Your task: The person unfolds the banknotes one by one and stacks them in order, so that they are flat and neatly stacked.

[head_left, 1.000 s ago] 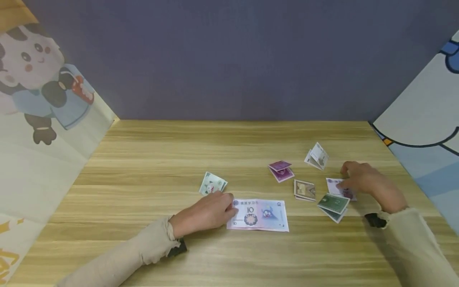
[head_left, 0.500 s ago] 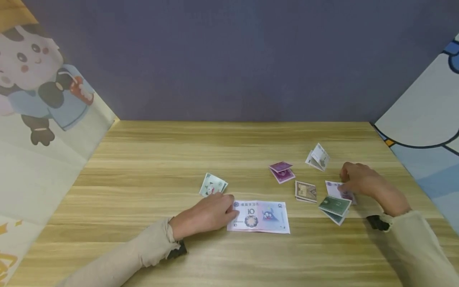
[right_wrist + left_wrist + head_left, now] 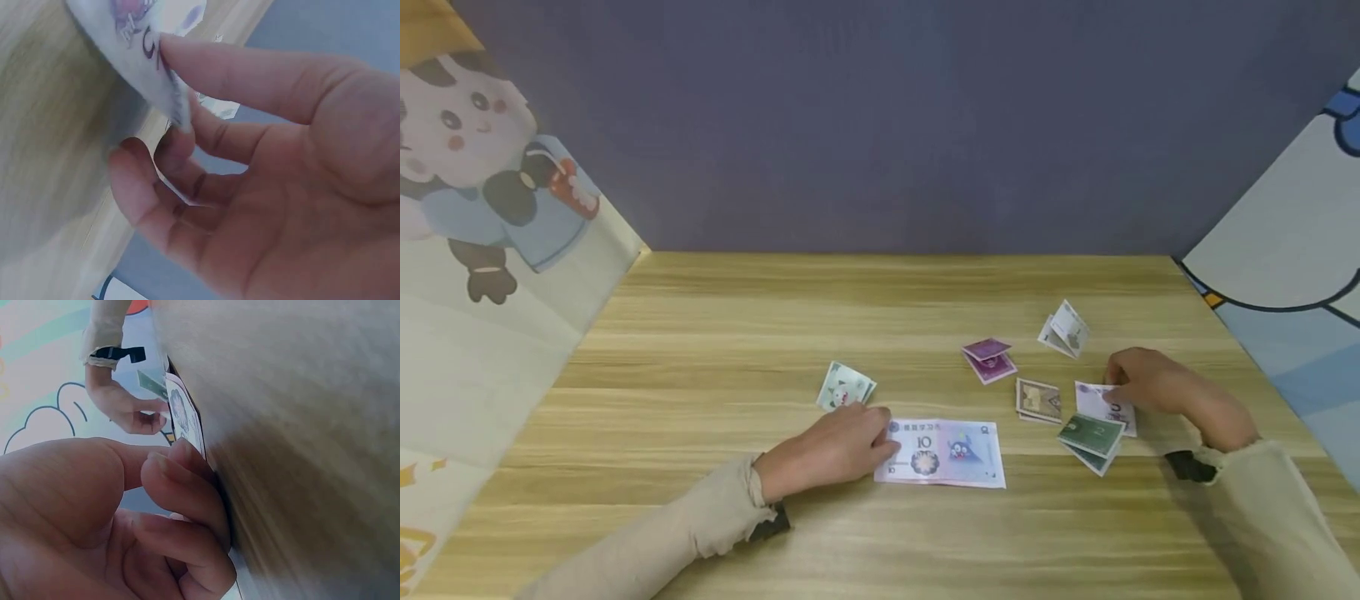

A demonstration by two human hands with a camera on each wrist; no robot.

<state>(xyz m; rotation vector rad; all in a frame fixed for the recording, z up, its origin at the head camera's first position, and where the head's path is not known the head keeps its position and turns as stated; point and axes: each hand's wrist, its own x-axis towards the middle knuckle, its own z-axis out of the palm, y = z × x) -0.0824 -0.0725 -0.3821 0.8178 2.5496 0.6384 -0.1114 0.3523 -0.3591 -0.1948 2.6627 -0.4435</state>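
Note:
My right hand [image 3: 1172, 392] pinches a folded purple play banknote [image 3: 1094, 400] between thumb and fingers, and the right wrist view shows the raised edge of that banknote [image 3: 140, 56] in the grip. Below it lies a folded green banknote [image 3: 1092, 435], touching or overlapping it. My left hand [image 3: 827, 446], fingers curled, holds the left end of a flat pink-and-blue 10 banknote [image 3: 955, 454]. Up close in the left wrist view, the thumb and forefinger of the left hand [image 3: 156, 506] meet at the edge of the 10 banknote [image 3: 181, 412]; the fingers hide the exact contact.
Folded banknotes lie about on the wooden table [image 3: 715, 333]: a pale green one [image 3: 844, 386] beyond my left hand, a magenta one [image 3: 989, 360], a brown one [image 3: 1039, 401] and a grey-white one [image 3: 1066, 328]. A dark panel [image 3: 910, 125] stands behind.
The right hand has shifted slightly left and nearer with the purple banknote. The green banknote has slid a little the same way. The left hand and 10 banknote stay put.

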